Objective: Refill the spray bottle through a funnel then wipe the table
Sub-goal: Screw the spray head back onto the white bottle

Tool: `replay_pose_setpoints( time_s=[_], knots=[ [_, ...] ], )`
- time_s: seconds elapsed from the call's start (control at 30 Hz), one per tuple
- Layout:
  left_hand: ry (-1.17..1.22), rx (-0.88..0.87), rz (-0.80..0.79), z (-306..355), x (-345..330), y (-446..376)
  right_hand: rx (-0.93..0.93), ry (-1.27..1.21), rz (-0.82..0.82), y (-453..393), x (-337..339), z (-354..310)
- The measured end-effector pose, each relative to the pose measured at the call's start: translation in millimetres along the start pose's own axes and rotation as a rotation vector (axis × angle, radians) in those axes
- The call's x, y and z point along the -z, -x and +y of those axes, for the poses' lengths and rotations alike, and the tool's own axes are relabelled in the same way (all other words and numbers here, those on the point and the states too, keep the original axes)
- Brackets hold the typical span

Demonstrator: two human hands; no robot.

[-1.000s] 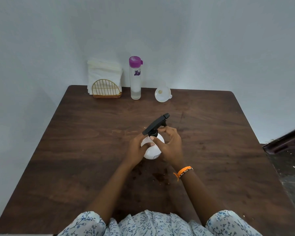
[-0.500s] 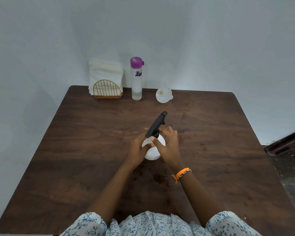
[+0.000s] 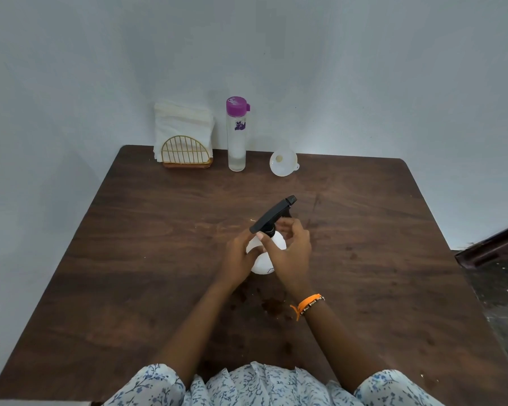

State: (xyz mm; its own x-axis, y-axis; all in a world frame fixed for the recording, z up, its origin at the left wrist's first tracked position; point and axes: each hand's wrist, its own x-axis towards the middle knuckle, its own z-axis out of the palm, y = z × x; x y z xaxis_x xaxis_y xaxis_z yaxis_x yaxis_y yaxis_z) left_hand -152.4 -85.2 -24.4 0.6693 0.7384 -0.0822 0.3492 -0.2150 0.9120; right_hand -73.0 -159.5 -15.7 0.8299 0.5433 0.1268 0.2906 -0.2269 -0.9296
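White spray bottle point(image 3: 263, 260), left hand point(image 3: 239, 256), right hand point(image 3: 291, 253) gripping

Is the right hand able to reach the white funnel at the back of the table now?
Probably yes, but not at once: the right hand is busy at the spray bottle collar. Bare table lies between it and the funnel, with nothing in the way.

Matt dark wood table point(image 3: 165, 259), gold wire napkin holder point(image 3: 185, 150), clear plastic bottle point(image 3: 236, 142)
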Motion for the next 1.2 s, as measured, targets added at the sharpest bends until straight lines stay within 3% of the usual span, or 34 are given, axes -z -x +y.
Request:
replay_pose_setpoints(
  time_s=[0.13, 0.9, 1.0, 1.2],
  knots=[
    [0.018, -0.005, 0.014, 0.3, -1.2, 0.0, 0.051, 0.026, -0.062, 0.0, -0.9, 2.8],
    [0.001, -0.066, 0.158, -0.3, -9.1, -3.8, 0.068, 0.328, 0.03, -3.4, -5.5, -8.2],
    [0.036, -0.007, 0.1, -6.1, -7.4, -7.1, 0.116, 0.317, -0.086, -11.5, 1.3, -7.2],
    [-0.108, -0.009, -0.181, -22.8, 6.9, -17.1, 0.207, 0.4, -0.56, -43.4, 37.2, -10.5]
  ],
)
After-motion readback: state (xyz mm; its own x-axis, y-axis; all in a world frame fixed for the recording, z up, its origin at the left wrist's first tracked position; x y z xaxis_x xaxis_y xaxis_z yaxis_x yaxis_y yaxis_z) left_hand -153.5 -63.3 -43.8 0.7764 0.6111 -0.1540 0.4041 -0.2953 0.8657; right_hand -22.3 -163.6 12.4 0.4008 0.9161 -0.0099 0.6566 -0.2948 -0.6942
